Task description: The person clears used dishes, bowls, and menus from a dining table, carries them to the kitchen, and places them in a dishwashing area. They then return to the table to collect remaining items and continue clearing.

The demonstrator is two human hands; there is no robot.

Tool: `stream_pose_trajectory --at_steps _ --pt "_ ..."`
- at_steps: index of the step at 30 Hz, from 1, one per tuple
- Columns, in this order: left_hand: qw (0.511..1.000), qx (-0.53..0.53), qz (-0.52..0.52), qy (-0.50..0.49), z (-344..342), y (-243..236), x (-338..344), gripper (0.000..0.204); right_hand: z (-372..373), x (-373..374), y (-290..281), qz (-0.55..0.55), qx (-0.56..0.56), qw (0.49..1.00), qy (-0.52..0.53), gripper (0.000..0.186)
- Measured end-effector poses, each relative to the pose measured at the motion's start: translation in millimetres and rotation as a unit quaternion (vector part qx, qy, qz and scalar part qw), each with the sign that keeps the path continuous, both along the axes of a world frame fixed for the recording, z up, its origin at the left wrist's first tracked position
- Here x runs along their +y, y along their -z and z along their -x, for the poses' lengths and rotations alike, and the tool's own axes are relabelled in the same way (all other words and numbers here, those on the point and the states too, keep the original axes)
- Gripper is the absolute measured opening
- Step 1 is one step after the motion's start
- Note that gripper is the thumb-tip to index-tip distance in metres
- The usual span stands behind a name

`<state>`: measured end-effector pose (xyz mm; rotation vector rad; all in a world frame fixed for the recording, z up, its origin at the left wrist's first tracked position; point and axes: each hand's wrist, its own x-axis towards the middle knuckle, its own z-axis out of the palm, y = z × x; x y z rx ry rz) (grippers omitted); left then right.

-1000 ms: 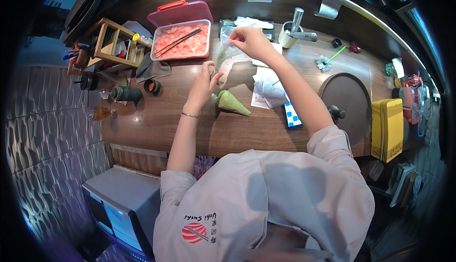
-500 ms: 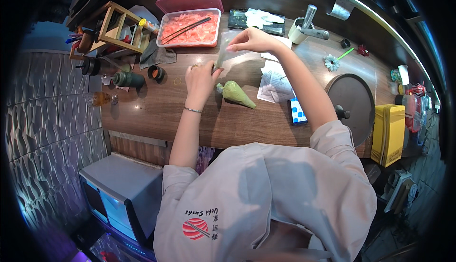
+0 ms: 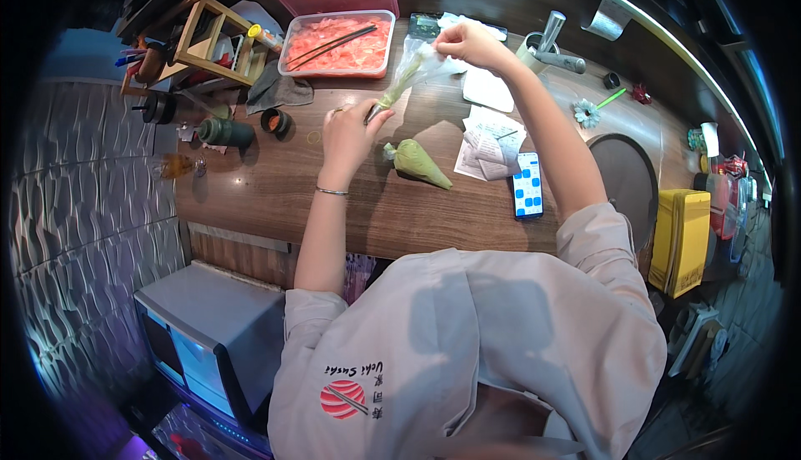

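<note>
Between my two hands a clear plastic piping bag with pale green paste inside is stretched at a slant. My left hand is closed around its lower, narrow end, with a dark tip showing by the thumb. Farther off and to the right, my right hand pinches the bag's loose upper edge. On the counter just right of my left hand lies a second piping bag, plump with green paste and knotted at its wide end. It touches neither hand.
Behind stands an open tub of pink slices with black chopsticks across it. Paper slips and a lit phone lie under my right arm. A round dark tray is at right, a wooden rack and green bottle at left.
My right hand has moved right and away from me, drawing the bag out longer, so the green paste shows more. My left hand keeps its hold. More of the phone shows.
</note>
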<state>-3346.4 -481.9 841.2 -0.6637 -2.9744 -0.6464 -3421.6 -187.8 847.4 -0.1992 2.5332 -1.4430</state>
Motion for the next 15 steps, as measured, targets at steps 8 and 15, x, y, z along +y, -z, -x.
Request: stream_pose_trajectory --at_steps 8,15 --pt "0.898 -0.182 -0.387 -0.106 -9.8 39.4 -73.1 0.022 43.5 81.9 35.1 -0.106 0.115 0.971 0.181 0.029" --pt "0.828 -0.225 -0.479 -0.185 -65.4 58.7 -133.8 0.022 11.1 50.9 36.1 -0.336 0.082 0.924 0.163 0.05"
